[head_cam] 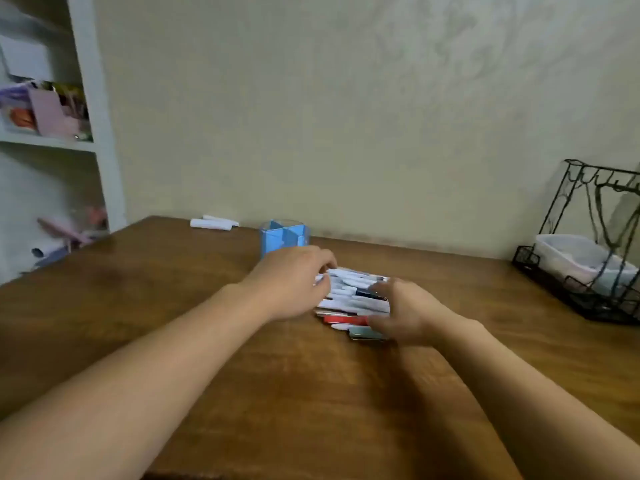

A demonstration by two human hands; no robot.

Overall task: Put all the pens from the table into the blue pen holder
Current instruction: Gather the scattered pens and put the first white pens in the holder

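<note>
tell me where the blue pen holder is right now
In the head view, the blue pen holder stands mid-table near the wall, just behind the left hand.

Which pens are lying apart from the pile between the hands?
The two white pens at the table's far edge, left of the blue pen holder. All the others are bunched between the left hand and right hand.

Bare table [311, 393] lies open near the pens [353, 296]; the blue pen holder [284, 240] stands just behind them.
</note>
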